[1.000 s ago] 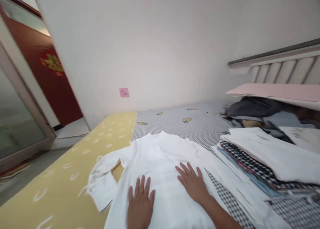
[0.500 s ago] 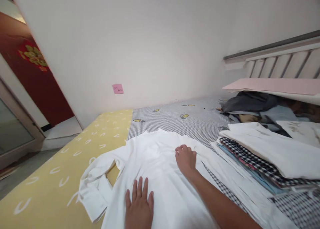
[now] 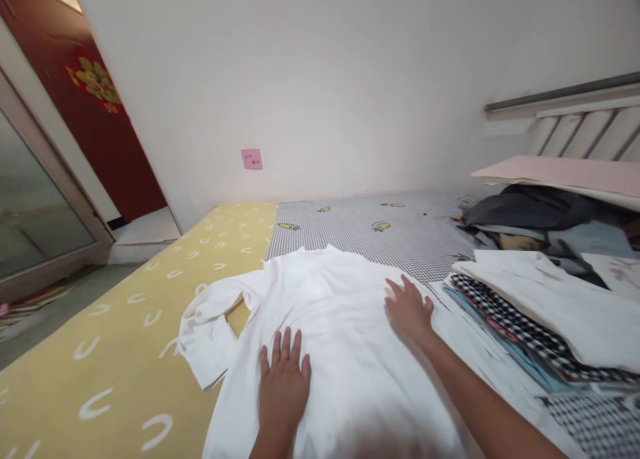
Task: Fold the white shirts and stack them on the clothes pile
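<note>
A white long-sleeved shirt (image 3: 340, 319) lies spread on the bed, its collar end toward the wall. Its left sleeve is bent out over the yellow bedding, with the cuff turned toward me. My left hand (image 3: 284, 382) rests flat on the shirt's lower left part, fingers spread. Near the right shoulder, my right hand (image 3: 409, 305) touches the cloth with its fingers apart and slightly curved. Neither hand grips anything. My right forearm hides part of the shirt's right side and sleeve.
A stack of folded clothes (image 3: 540, 312) stands at the right, with a dark clothing pile (image 3: 530, 205) and a pink sheet (image 3: 565, 172) behind it. Yellow bedding (image 3: 125, 339) adjoins checked bedding (image 3: 345, 229). A pink note (image 3: 251, 159) sticks to the wall.
My right hand has slid rightward across the shirt to its right shoulder, and its fingers have spread. My left hand stays flat on the cloth. The view has shifted left.
</note>
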The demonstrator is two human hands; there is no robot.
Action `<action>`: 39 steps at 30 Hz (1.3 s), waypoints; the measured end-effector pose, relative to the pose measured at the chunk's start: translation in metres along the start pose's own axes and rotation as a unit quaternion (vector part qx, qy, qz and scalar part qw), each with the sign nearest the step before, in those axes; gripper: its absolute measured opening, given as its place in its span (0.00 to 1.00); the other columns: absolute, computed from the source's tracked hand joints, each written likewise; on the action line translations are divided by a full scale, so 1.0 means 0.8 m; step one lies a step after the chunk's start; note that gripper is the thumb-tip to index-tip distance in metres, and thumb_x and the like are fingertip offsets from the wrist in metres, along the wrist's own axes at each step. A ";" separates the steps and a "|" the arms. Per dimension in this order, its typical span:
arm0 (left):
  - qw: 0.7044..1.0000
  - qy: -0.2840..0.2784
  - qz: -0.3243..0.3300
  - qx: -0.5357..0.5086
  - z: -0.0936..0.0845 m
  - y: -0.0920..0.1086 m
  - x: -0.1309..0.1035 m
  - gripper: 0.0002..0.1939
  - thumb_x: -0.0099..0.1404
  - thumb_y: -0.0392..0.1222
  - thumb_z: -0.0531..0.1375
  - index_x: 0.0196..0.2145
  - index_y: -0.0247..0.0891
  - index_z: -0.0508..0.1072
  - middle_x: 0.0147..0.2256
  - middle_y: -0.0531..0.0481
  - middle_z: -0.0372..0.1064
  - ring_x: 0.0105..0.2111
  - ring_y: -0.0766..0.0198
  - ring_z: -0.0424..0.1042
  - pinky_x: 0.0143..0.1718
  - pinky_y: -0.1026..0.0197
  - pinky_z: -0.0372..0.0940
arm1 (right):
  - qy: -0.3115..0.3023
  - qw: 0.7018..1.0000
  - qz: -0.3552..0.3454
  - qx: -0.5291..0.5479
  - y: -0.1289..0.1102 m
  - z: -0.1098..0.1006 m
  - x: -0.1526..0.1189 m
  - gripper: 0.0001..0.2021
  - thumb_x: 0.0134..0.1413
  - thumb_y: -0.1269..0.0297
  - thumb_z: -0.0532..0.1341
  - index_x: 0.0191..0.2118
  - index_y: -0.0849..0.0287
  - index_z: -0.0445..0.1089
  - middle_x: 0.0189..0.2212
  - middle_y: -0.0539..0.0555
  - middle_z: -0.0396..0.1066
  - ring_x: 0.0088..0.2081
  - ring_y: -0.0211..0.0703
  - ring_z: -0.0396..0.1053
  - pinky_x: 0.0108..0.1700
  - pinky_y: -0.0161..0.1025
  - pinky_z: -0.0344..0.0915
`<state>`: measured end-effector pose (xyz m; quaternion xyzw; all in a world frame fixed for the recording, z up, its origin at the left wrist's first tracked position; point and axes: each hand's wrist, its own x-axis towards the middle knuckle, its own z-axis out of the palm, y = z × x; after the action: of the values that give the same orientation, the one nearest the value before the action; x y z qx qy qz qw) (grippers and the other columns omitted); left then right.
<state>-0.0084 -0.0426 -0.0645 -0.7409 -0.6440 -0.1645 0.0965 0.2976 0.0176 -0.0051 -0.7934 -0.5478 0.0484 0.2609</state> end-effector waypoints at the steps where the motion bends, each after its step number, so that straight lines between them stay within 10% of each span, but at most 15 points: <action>1: 1.000 -0.003 -0.002 -0.003 -0.002 0.001 0.000 0.27 0.72 0.45 0.45 0.67 0.43 0.59 0.68 0.47 0.52 0.69 0.47 0.52 0.67 0.33 0.48 | 0.000 0.999 -0.045 -0.020 -0.007 0.004 -0.027 0.25 0.65 0.61 0.49 0.66 0.46 0.60 0.74 0.53 0.41 0.72 0.58 0.41 0.69 0.64 0.35; 8: 0.997 -0.024 -0.029 -0.066 -0.006 0.005 -0.001 0.27 0.72 0.48 0.48 0.66 0.45 0.60 0.68 0.47 0.53 0.69 0.48 0.52 0.69 0.34 0.47 | -0.101 0.967 -0.227 -0.054 -0.004 0.052 -0.173 0.26 0.65 0.47 0.49 0.67 0.36 0.57 0.71 0.47 0.51 0.72 0.60 0.44 0.68 0.67 0.43; 14: 0.991 -0.059 -0.009 -0.120 -0.016 -0.008 -0.011 0.29 0.73 0.57 0.46 0.66 0.46 0.60 0.69 0.44 0.53 0.69 0.46 0.50 0.68 0.31 0.46 | -0.087 0.965 -0.240 -0.059 0.012 0.071 -0.167 0.27 0.63 0.45 0.48 0.66 0.35 0.59 0.69 0.44 0.54 0.71 0.59 0.47 0.68 0.67 0.41; 20: 0.979 -0.078 0.066 -0.174 -0.060 -0.090 -0.047 0.22 0.73 0.50 0.50 0.62 0.53 0.66 0.65 0.52 0.62 0.67 0.55 0.56 0.70 0.41 0.46 | -0.069 0.966 -0.239 -0.068 0.023 0.080 -0.167 0.30 0.60 0.41 0.46 0.65 0.36 0.61 0.69 0.44 0.56 0.70 0.59 0.48 0.67 0.66 0.42; 24: 0.971 -0.025 -0.140 -0.193 -0.092 -0.166 -0.060 0.16 0.71 0.46 0.51 0.50 0.43 0.73 0.52 0.44 0.74 0.51 0.59 0.72 0.57 0.54 0.64 | -0.051 0.966 -0.247 -0.063 0.028 0.089 -0.166 0.31 0.58 0.40 0.47 0.65 0.36 0.62 0.68 0.44 0.58 0.70 0.59 0.50 0.67 0.66 0.43; 29: 0.896 0.066 -0.420 -0.129 -0.115 -0.226 -0.039 0.30 0.73 0.57 0.38 0.53 0.30 0.65 0.56 0.26 0.61 0.48 0.49 0.73 0.45 0.48 0.67 | -0.039 0.967 -0.241 -0.074 0.026 0.094 -0.165 0.32 0.56 0.39 0.46 0.64 0.38 0.64 0.67 0.44 0.59 0.69 0.58 0.52 0.67 0.64 0.45; 34: 0.876 0.024 -0.456 -0.155 -0.103 -0.216 0.008 0.15 0.55 0.48 0.69 0.31 0.35 0.71 0.55 0.31 0.65 0.58 0.35 0.64 0.55 0.38 0.62 | -0.006 0.965 -0.247 -0.088 0.023 0.095 -0.167 0.30 0.58 0.41 0.46 0.63 0.37 0.65 0.66 0.43 0.61 0.68 0.58 0.55 0.66 0.65 0.48; 39: 0.842 0.064 -0.480 -0.238 -0.123 -0.221 0.063 0.07 0.64 0.42 0.65 0.35 0.35 0.73 0.42 0.47 0.74 0.44 0.57 0.74 0.46 0.50 0.71 | 0.036 0.958 -0.272 -0.084 0.022 0.098 -0.166 0.27 0.61 0.43 0.47 0.64 0.35 0.64 0.65 0.42 0.63 0.66 0.57 0.58 0.64 0.65 0.51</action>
<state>-0.1886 -0.0042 0.0328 -0.3268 -0.8525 -0.3857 -0.1333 0.2313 -0.0776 -0.1087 -0.6350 -0.7349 -0.0996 0.2162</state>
